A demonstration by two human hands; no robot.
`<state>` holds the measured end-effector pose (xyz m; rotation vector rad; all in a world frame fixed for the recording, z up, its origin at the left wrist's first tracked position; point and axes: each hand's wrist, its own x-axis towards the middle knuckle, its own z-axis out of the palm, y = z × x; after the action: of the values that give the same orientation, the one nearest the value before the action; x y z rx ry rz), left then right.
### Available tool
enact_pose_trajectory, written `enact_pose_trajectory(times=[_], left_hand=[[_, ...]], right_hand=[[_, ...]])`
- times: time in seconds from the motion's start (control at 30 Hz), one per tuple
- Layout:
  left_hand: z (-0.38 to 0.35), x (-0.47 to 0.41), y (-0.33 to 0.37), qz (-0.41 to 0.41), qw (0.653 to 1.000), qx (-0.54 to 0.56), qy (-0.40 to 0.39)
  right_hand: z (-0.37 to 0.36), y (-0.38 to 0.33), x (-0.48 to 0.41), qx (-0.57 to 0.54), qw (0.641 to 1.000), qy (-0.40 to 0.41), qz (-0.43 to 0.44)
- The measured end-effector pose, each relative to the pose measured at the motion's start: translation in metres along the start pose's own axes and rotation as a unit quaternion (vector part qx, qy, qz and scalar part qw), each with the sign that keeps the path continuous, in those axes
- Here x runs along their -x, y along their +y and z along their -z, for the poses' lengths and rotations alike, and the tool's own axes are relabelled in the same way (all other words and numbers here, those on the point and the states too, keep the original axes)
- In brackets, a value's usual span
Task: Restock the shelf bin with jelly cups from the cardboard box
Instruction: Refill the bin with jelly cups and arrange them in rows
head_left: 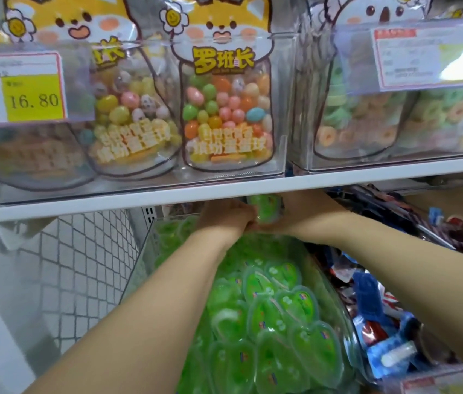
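Both arms reach in under the white shelf [139, 200]. The left hand [224, 218] and the right hand [309, 211] meet far back, just below the shelf's front edge. They are pressed together around one green jelly cup [267, 209]. The fingers curl round it, but the fingertips are hidden by the cup and the shelf. The cup is blurry.

Under the hands sits a clear bin [139, 260]. It is nearly full of green jelly cups [275, 322]. They lie flat and overlap, right up to the clear walls. The held cup is above the back of this pile, not touching the front ones.

There is little room up top. The hands are close to the underside of the shelf, and the gap between shelf and pile is tight at the back. Nearer the front, the bin is open above.

The left arm crosses the bin's left wall. Left of that wall is a white wire grid [82, 265]. Just to the right of the bin is a heap of blue packets [372, 302], and the right arm passes over them.

On the shelf stand clear boxes with bags of round candy [227, 109]. A yellow price tag [34, 98] hangs at the front.
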<state>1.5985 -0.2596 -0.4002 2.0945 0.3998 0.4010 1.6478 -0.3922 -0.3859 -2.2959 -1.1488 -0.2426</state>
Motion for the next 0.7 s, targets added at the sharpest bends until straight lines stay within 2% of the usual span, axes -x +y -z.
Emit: enact_pose_trajectory(times=[0.07,0.13,0.2,0.3,0.4,0.53,0.7], left_hand=[[-0.002,-0.005,-0.001,-0.03,0.999,-0.022,-0.001],[-0.003,-0.012,-0.008,-0.082,0.986,-0.142,0.029],[-0.002,-0.012,-0.014,-0.125,0.946,-0.297,0.033],[-0.004,-0.012,-0.025,-0.116,0.893,-0.433,-0.043],[-0.008,-0.012,-0.032,-0.085,0.885,-0.452,-0.077],[-0.009,-0.013,-0.035,-0.086,0.891,-0.44,-0.07],[-0.01,-0.014,-0.037,-0.081,0.891,-0.44,-0.074]], right_hand=[[-0.001,0.008,-0.006,0.044,0.999,0.006,-0.011],[-0.001,0.015,-0.012,0.044,0.999,-0.019,-0.017],[-0.003,0.023,-0.019,0.062,0.997,-0.039,-0.021],[-0.011,0.04,-0.033,0.088,0.993,-0.079,-0.018],[-0.018,0.049,-0.041,0.1,0.988,-0.109,-0.041],[-0.024,0.059,-0.047,0.121,0.978,-0.159,-0.061],[-0.025,0.059,-0.049,0.102,0.978,-0.169,-0.075]])
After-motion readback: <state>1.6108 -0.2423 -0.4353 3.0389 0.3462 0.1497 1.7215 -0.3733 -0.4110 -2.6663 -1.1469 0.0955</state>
